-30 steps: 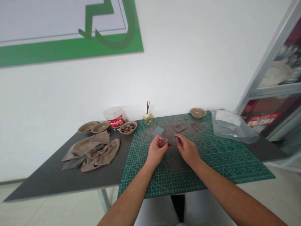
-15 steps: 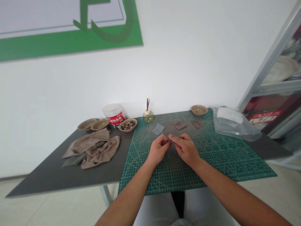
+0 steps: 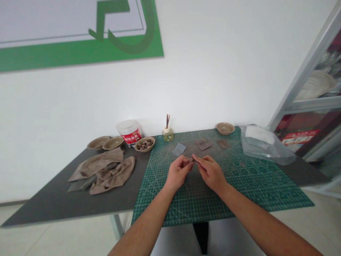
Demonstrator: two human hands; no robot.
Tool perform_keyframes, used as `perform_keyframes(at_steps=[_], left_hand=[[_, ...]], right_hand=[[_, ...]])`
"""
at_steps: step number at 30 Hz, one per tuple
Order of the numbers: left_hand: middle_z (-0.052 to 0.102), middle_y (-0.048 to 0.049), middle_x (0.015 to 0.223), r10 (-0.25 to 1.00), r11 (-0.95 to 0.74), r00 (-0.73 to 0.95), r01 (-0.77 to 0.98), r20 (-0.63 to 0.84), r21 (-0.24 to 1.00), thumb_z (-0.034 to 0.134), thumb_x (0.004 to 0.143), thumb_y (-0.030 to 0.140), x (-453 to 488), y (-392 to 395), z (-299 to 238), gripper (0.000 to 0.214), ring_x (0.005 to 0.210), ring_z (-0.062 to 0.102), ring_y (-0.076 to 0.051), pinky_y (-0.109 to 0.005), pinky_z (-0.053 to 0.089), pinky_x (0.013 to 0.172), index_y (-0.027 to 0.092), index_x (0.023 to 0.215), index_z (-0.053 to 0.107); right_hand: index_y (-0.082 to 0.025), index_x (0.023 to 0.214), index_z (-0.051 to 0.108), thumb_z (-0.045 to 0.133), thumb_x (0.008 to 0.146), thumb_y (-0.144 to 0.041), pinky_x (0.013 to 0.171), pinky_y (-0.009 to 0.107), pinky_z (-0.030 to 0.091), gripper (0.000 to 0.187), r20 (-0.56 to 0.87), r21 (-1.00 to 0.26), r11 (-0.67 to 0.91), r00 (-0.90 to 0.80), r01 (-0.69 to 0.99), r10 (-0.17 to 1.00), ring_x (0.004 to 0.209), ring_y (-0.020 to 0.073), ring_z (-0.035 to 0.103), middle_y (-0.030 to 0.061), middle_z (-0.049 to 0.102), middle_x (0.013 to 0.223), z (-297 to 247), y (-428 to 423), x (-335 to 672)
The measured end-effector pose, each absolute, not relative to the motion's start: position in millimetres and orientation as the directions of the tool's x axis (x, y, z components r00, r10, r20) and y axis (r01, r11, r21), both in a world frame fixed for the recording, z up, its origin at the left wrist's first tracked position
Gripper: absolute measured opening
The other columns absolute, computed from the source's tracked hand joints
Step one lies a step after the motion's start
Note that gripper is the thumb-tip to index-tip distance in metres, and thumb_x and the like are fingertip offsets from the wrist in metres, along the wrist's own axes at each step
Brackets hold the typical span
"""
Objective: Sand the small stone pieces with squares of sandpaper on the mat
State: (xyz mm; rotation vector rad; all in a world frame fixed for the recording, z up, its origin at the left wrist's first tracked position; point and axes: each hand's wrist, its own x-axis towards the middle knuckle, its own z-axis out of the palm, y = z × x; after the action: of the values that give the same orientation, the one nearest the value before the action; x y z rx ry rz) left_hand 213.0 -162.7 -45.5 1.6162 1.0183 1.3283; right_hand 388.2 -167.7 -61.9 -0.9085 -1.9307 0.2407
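Over the middle of the green cutting mat [image 3: 239, 192] my two hands meet fingertip to fingertip. My left hand [image 3: 178, 172] is closed, pinching a small brown piece [image 3: 190, 160]. My right hand [image 3: 210, 170] is closed on a thin dark tool whose tip touches that piece. Just beyond my hands lie a grey square [image 3: 179, 149] and two flat brown pieces [image 3: 203, 144] [image 3: 223, 143] on the mat.
On the dark table [image 3: 53, 202] to the left lie crumpled brown cloths [image 3: 106, 172], two shallow bowls [image 3: 106, 143], a bowl of small pieces [image 3: 145, 144] and a white tub [image 3: 129, 131]. A reed diffuser [image 3: 167, 133], another bowl [image 3: 225, 128] and a plastic bag [image 3: 263, 144] stand farther back. A glass cabinet [image 3: 314, 92] is at right.
My hands, apart a second ago, have come together so the tool in my right hand meets the small piece in my left. The view has shifted slightly.
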Motion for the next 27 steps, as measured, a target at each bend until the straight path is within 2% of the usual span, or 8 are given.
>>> perform_keyframes(at_steps=[6,12,16,20,27], left_hand=[[0.06,0.0023,0.066,0.928,-0.365,0.115,0.092,0.355,0.926,0.068,0.082,0.028,210.1,-162.1,-47.8,0.019,0.064,0.055,-0.013,-0.025,0.044,0.064,0.019,0.072,0.056],[0.067,-0.0042,0.092,0.931,-0.363,0.064,0.071,0.359,0.929,0.068,0.079,0.027,213.1,-156.2,-51.9,0.017,0.084,0.063,-0.016,-0.027,0.049,0.073,0.019,0.077,0.053],[0.063,0.0007,0.075,0.94,-0.34,0.08,0.107,0.332,0.935,0.069,0.077,0.025,213.7,-154.8,-53.3,0.014,0.067,0.057,-0.012,-0.023,0.044,0.062,0.018,0.079,0.057],[0.056,0.0049,0.064,0.945,-0.324,0.094,0.139,0.313,0.936,0.07,0.076,0.023,213.1,-157.3,-51.9,0.011,0.058,0.05,-0.01,-0.021,0.039,0.056,0.018,0.077,0.06],[0.062,0.0026,0.067,0.952,-0.303,0.089,0.124,0.294,0.945,0.07,0.079,0.029,212.8,-159.9,-48.9,0.015,0.061,0.056,-0.012,-0.023,0.043,0.06,0.017,0.079,0.062]], right_hand=[[-0.021,0.13,0.062,0.048,0.091,-0.012,0.081,0.038,0.053,0.042,0.632,-0.455,0.661,-0.306,0.597,0.712,0.086,0.0219,0.061,0.0083,0.071,0.092,-58.6,-168.0,388.2],[-0.026,0.131,0.062,0.05,0.092,-0.015,0.082,0.036,0.054,0.042,0.62,-0.546,0.57,-0.161,0.614,0.768,0.086,0.0207,0.063,0.0075,0.072,0.095,-59.9,-165.4,389.6],[-0.027,0.131,0.061,0.049,0.093,-0.015,0.088,0.036,0.053,0.042,0.65,-0.536,0.605,-0.17,0.588,0.741,0.095,0.0195,0.065,0.0054,0.072,0.11,-59.5,-166.3,390.6],[-0.029,0.135,0.057,0.049,0.093,-0.013,0.1,0.039,0.048,0.046,0.677,-0.385,0.719,-0.352,0.578,0.646,0.113,0.02,0.061,0.0016,0.065,0.131,-60.1,-168.4,390.6],[-0.026,0.137,0.055,0.048,0.092,-0.012,0.095,0.04,0.05,0.047,0.682,-0.337,0.699,-0.349,0.631,0.643,0.11,0.0205,0.064,0.0052,0.066,0.129,-63.1,-168.8,388.7]])
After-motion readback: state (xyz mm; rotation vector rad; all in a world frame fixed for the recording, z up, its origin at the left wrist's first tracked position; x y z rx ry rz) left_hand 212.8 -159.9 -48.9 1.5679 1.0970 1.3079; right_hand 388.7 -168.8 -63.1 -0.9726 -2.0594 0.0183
